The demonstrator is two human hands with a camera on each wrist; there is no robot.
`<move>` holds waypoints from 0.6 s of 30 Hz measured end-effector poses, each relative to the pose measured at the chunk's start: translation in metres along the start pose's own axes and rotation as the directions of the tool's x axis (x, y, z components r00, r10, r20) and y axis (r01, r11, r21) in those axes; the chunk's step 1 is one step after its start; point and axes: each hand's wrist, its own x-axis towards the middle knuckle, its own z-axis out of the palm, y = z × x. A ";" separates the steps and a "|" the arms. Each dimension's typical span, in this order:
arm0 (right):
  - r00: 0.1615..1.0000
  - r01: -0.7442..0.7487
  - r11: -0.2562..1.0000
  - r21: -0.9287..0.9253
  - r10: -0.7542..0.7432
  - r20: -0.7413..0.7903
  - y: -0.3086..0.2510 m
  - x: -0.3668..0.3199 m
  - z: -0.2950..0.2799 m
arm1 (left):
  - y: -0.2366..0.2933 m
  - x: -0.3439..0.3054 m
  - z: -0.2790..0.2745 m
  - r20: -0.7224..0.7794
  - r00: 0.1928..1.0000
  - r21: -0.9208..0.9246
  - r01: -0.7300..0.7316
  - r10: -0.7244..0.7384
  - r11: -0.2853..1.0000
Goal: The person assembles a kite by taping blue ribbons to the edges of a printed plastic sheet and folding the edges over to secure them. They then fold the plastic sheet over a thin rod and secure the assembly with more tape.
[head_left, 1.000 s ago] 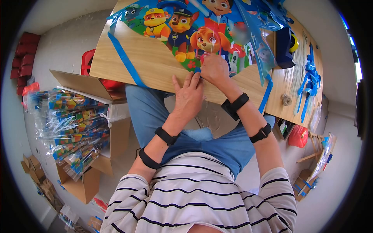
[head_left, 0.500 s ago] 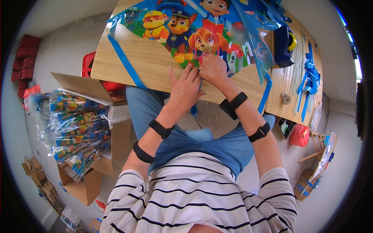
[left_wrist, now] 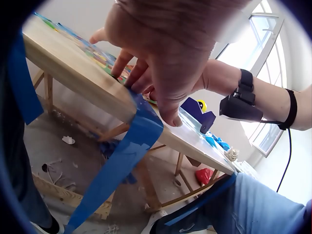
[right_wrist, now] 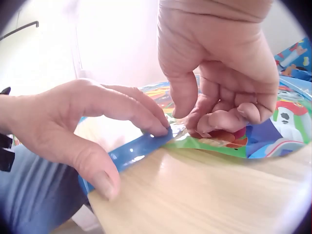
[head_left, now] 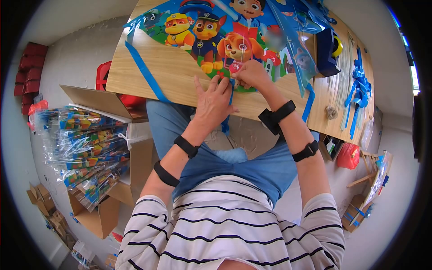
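Note:
A plastic kite sheet (head_left: 209, 33) printed with cartoon dogs lies on the wooden table, its wavy lower edge toward the person. From that edge a blue ribbon (left_wrist: 117, 163) runs over the table's front and hangs down. My left hand (head_left: 211, 101) presses the ribbon's upper end onto the sheet with nearly straight fingertips, thumb spread out by the table edge. Just to its right is my right hand (head_left: 254, 76), its fingers curled low over the sheet beside the ribbon. In the right wrist view, nothing shows between those fingers (right_wrist: 219, 122) and the thumb.
More blue ribbons (head_left: 144, 69) trail from the sheet's sides. A dark blue tape dispenser (head_left: 327, 54) with yellow tape stands at right, near thin rods, a ribbon bundle (head_left: 358, 87) and a twine ball (head_left: 331, 113). On the left, an open cardboard box (head_left: 139, 166) stands by plastic-wrapped prints (head_left: 92, 139).
My left hand has shifted slightly back and left, and the hanging ribbon shows below it. My right hand has moved a little to the right, away from the left fingertips.

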 end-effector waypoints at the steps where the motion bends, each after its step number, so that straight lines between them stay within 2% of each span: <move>1: 1.000 -0.021 0.998 0.067 0.021 -0.005 -0.001 -0.003 -0.002 | 0.000 0.000 0.000 0.000 1.000 0.000 -0.001 0.001 1.000; 3: 0.998 -0.062 0.978 0.197 0.065 -0.012 -0.002 -0.012 -0.007 | 0.000 -0.001 0.000 -0.007 1.000 -0.002 -0.004 0.004 1.000; 4: 0.984 -0.033 0.991 0.132 0.055 -0.168 0.003 -0.009 -0.008 | -0.001 -0.001 0.001 -0.014 1.000 -0.004 -0.006 0.006 1.000; 6: 0.888 -0.007 1.000 -0.012 0.001 -0.461 0.011 -0.006 -0.012 | -0.001 -0.002 0.003 -0.025 1.000 -0.007 -0.005 0.004 1.000; 9: 0.892 0.199 0.979 -0.041 -0.199 -0.406 0.007 -0.008 -0.007 | 0.002 -0.001 0.003 -0.027 1.000 -0.006 0.005 -0.005 1.000; 12: 0.919 0.123 0.985 -0.117 -0.158 -0.361 -0.003 -0.010 0.015 | 0.002 -0.001 0.000 -0.001 0.999 -0.021 0.036 -0.036 0.999; 15: 0.940 0.066 0.995 -0.073 -0.086 -0.329 0.000 -0.010 0.019 | 0.000 -0.001 -0.002 0.027 0.998 -0.037 0.051 -0.050 0.998; 18: 0.988 0.009 0.998 0.067 0.001 -0.153 -0.003 -0.006 0.011 | -0.003 -0.004 -0.001 0.013 1.000 -0.047 0.023 -0.022 0.999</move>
